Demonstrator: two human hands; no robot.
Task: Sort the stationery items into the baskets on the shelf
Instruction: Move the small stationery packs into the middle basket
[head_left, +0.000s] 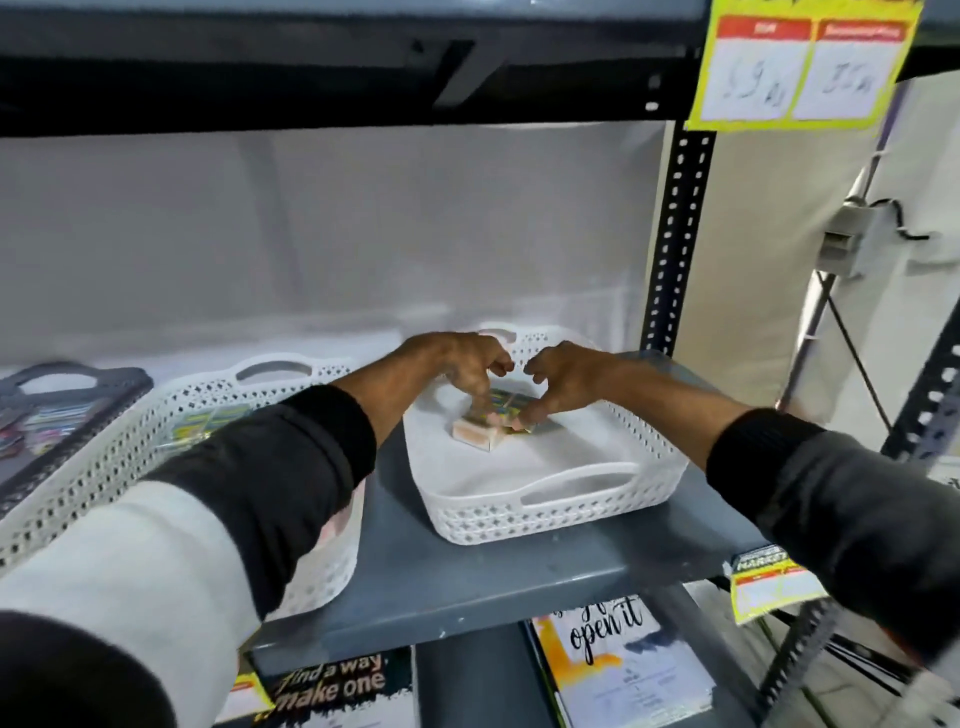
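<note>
A white perforated basket (582, 506) stands on the grey shelf (498, 577) at the right. Inside it lie small stationery boxes (475, 434), one pale and others green and yellow. My left hand (462, 366) and my right hand (563, 382) both reach into this basket, fingertips down on the boxes from either side. Whether either hand grips a box or only touches it is unclear. A second white basket (171, 410) with yellow-green packs (208, 421) sits to the left, partly hidden by my left sleeve.
A dark grey basket (67, 379) with colourful items stands at the far left. A perforated shelf post (675, 234) rises behind the right basket. Yellow price tags (800, 67) hang above. Notebooks (618, 665) lie on the shelf below.
</note>
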